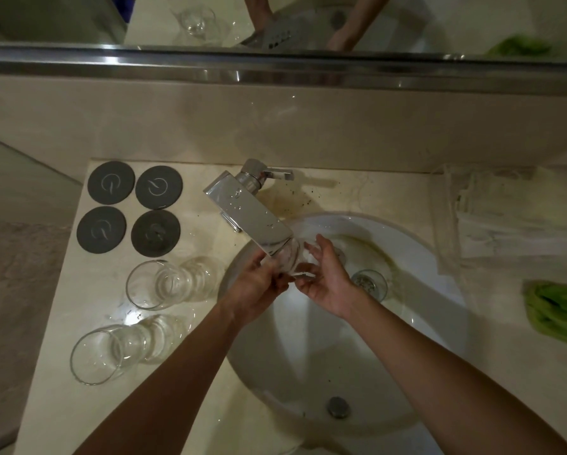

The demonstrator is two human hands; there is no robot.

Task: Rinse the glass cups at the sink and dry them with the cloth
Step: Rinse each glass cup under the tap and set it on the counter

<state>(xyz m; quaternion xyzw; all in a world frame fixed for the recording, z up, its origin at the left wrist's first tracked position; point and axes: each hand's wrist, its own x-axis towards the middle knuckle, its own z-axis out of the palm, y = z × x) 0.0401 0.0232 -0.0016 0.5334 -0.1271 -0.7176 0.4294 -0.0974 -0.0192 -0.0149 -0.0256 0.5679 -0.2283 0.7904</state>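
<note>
A clear glass cup (290, 257) is held under the square chrome tap (252, 215), over the round white sink (416, 257).

The cup is gripped by the left hand (259, 287); the right hand (325, 280) is laid against it, fingers loosely spread. Left of the grip, two smooth glasses (164, 284) (111, 353) are seen on the counter, with four dark round coasters (129, 206) beyond them. A crumpled green cloth (558, 310) is lying far right.

Four dark round coasters (129, 206) on counter left of faucet; mirror (308, 18) above steel ledge (275, 68).
</note>
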